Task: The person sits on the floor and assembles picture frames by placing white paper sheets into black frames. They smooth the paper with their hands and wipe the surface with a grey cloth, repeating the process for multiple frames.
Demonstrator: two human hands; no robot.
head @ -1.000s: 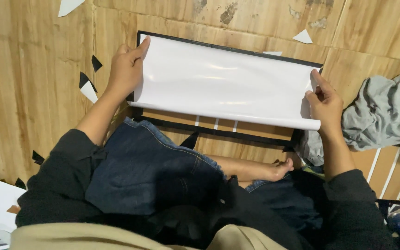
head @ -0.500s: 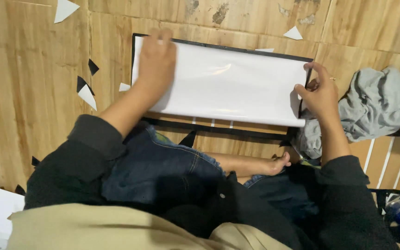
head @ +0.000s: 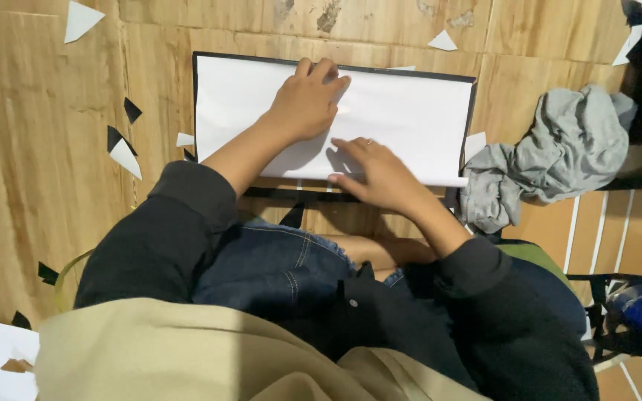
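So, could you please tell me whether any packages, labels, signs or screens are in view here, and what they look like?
None that can be told as such.
White sheet: on the wooden floor, rectangular, plain white over a black-edged backing; left hand and right hand lie flat on it.

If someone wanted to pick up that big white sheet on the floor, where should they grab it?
Probably by the near edge of the white sheet, coming from the person's side. That edge sits slightly lifted over the black frame beneath it, so fingers could slip under. The left hand and right hand lie flat on the sheet; its right part is bare.
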